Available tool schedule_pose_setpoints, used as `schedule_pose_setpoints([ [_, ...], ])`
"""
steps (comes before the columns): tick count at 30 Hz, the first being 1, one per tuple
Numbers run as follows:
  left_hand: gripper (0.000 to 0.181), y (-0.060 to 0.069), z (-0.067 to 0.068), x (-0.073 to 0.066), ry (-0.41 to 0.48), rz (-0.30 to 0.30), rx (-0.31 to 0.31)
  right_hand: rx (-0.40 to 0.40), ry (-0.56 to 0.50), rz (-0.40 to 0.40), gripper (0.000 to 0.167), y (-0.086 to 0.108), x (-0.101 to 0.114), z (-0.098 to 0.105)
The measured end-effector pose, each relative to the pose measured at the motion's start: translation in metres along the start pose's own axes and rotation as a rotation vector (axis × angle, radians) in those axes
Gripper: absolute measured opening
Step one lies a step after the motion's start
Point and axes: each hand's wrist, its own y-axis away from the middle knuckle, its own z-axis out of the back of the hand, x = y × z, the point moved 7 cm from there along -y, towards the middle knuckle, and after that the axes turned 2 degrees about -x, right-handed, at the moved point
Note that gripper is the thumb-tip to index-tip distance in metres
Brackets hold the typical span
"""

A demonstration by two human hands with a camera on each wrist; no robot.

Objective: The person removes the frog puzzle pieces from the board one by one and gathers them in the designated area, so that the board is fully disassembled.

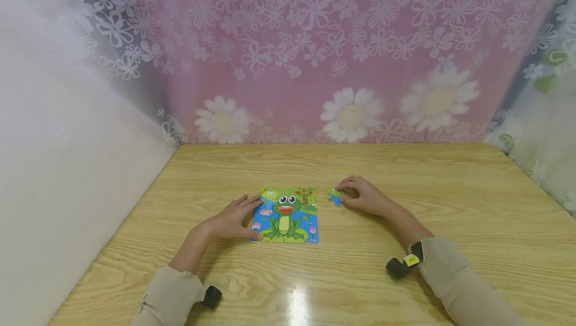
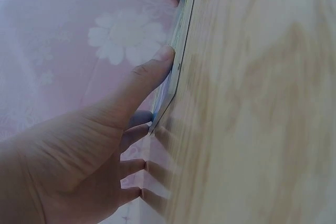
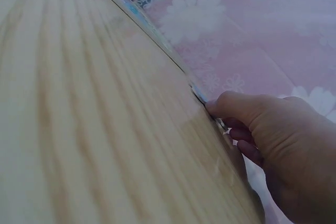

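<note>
A square frog jigsaw puzzle [image 1: 285, 216] lies flat on the wooden table, showing a green frog, pink flowers, a tree and blue water. At its left side rests my left hand [image 1: 231, 218], fingers spread near the upper left corner and thumb at the lower left. The left wrist view shows that thumb [image 2: 157, 62] straight against the board's edge. Just right of the puzzle, my right hand [image 1: 364, 197] pinches a small green and blue puzzle piece [image 1: 335, 196] between thumb and fingers. In the right wrist view the right hand [image 3: 268, 135] partly hides the piece.
The wooden table [image 1: 342, 286] reaches back to a pink flowered curtain [image 1: 288, 56]. A pale wall [image 1: 81, 131] borders its left side. Black wrist cameras sit on both sleeves, including the right-hand camera [image 1: 398, 267].
</note>
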Motion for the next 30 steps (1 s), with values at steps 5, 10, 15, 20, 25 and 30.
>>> schedule_pose_setpoints([
  [5,0.091,0.0,0.001,-0.001,0.009,0.005,0.002,0.008,-0.003,0.006,0.029,0.0,0.0,0.0],
  [10,0.092,0.0,0.001,-0.002,0.013,0.001,0.004,0.013,-0.012,0.004,0.03,0.002,-0.001,-0.001],
  [15,0.092,0.0,0.0,-0.001,0.011,0.008,0.01,0.005,-0.049,-0.005,0.033,0.002,-0.001,-0.002],
  [20,0.092,-0.002,0.0,0.001,0.02,0.008,-0.002,-0.016,-0.067,-0.014,0.032,-0.001,0.008,0.0],
  [25,0.09,-0.002,0.005,0.0,0.042,0.008,-0.02,0.012,-0.062,-0.016,0.031,-0.015,0.025,-0.005],
  [30,0.09,-0.006,0.007,-0.001,0.033,0.024,-0.023,0.089,-0.01,0.02,0.03,-0.036,0.044,-0.019],
])
